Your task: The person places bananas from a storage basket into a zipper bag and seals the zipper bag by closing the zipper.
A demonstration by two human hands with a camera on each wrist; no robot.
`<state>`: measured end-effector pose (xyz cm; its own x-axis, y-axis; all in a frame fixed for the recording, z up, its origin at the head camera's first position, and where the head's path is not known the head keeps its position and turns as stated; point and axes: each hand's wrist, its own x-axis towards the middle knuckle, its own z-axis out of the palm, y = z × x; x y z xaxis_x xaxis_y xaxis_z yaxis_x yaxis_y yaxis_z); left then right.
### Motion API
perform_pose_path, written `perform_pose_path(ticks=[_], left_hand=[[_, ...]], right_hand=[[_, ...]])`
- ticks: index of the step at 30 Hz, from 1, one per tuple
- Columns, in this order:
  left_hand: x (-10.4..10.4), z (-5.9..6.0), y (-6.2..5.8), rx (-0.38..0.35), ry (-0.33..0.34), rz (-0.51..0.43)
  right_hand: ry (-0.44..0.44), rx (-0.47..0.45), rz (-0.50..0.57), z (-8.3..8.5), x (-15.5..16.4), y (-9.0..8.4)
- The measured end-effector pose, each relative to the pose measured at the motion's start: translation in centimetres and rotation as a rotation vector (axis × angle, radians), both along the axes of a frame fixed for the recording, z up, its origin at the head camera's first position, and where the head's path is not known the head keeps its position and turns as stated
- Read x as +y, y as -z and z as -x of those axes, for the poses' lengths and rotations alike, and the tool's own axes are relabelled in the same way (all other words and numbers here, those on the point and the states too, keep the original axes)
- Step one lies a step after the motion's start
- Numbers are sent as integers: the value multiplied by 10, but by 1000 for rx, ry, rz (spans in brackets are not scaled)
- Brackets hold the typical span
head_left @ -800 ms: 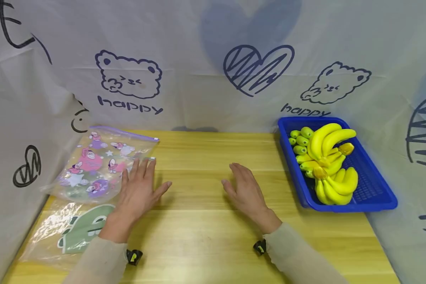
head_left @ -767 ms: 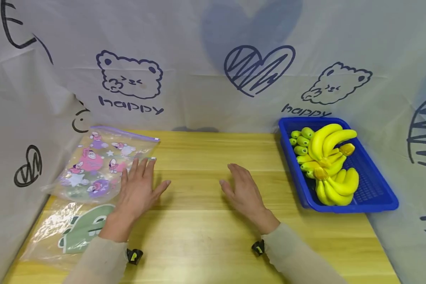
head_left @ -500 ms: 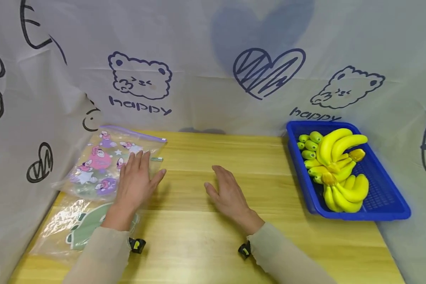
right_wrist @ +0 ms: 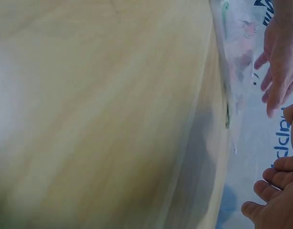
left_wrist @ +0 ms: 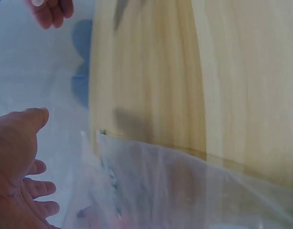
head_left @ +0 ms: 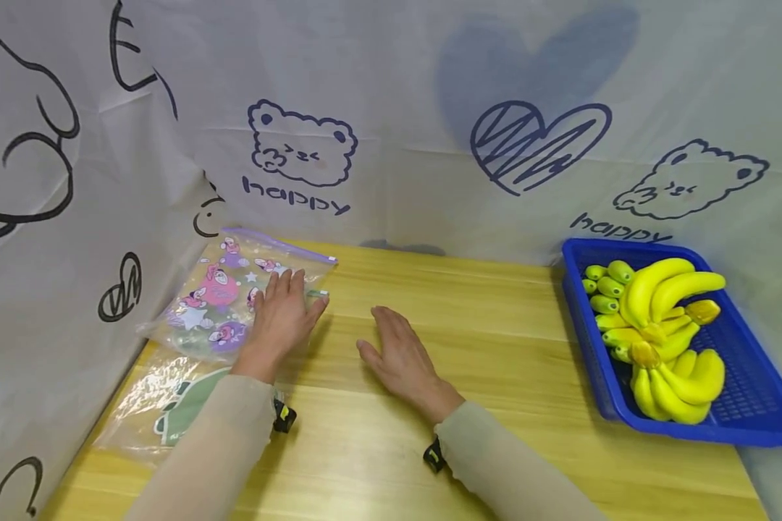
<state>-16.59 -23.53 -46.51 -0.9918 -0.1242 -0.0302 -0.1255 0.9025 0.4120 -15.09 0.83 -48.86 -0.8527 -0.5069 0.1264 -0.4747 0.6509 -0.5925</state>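
1. Wood-grain desk [head_left: 495,347]: a pale yellow surface, enclosed at the back and on both sides by a white sheet [head_left: 404,87] printed with bears, hearts and the word "happy".
2. Blue basket [head_left: 765,427]: stands on the desk well to the right of the printed bag, against the sheet. It holds yellow bananas [head_left: 674,362] and a cluster of small green bananas [head_left: 602,286]. Nothing lies on the desk between the basket and the hands.
3. Printed bag [head_left: 218,304]: a clear zip bag with pink and purple cartoon figures and a purple closure strip along its far edge. It lies flat at the desk's far left corner, its left edge against the sheet.
4. Green-print bag [head_left: 169,405]: a second clear bag, directly in front of the printed bag and partly under it; the left forearm crosses its right part.
5. Left hand [head_left: 283,318]: rests palm down on the right end of the printed bag, fingers straight and slightly spread, grasping nothing. The left wrist view shows clear film [left_wrist: 184,191] over the desk edge beside this hand [left_wrist: 17,176].
6. Right hand [head_left: 400,354]: just right of the printed bag, apart from it, palm down low over bare desk, fingers extended and relaxed, holding nothing. Whether the palm touches the desk cannot be determined.
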Motion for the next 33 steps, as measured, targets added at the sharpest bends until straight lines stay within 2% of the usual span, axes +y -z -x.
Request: perform_pose_path(ticks=[9,14,23,33], left_hand=[[-1,6,13,-134,-6,-27],[3,8,16,-190,22,-28],[11,1,14,-210,55,-49],[29,-15,8,-208,190,8]], right_hand=[[-20,-26,-61,2,-10,10],[-22,-19,-70,3,-10,14],[-32,-51,-58,6,-9,16],[28,-84,-20,11,-5,16]])
